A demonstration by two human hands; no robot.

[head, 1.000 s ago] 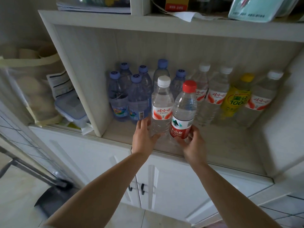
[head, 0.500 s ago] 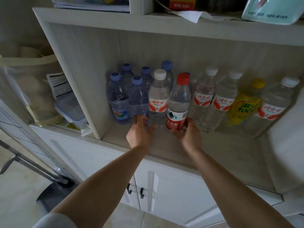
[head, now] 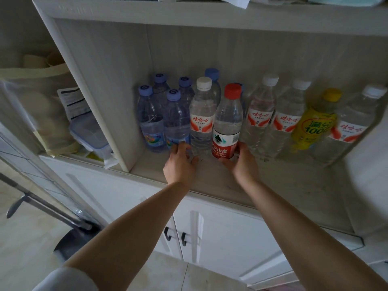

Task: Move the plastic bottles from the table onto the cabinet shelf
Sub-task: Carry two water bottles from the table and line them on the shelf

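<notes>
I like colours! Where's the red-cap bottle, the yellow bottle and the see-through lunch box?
red-cap bottle (head: pixel 226 143): head view, on its red label.
yellow bottle (head: pixel 312 129): head view, on its yellow label.
lunch box (head: pixel 89 133): head view, on its clear lid.

To your left of the cabinet divider you have a clear lidded plastic container (head: pixel 89 133) with a printed paper sheet (head: pixel 72 101) leaning just behind it, and a pale fabric bag (head: pixel 35 106) further left. Below you, two white cupboard doors meet at a pair of dark handles (head: pixel 175 238). Down at your lower left, a metal bar (head: pixel 48 208) slants over the tiled floor (head: pixel 25 248).
</notes>
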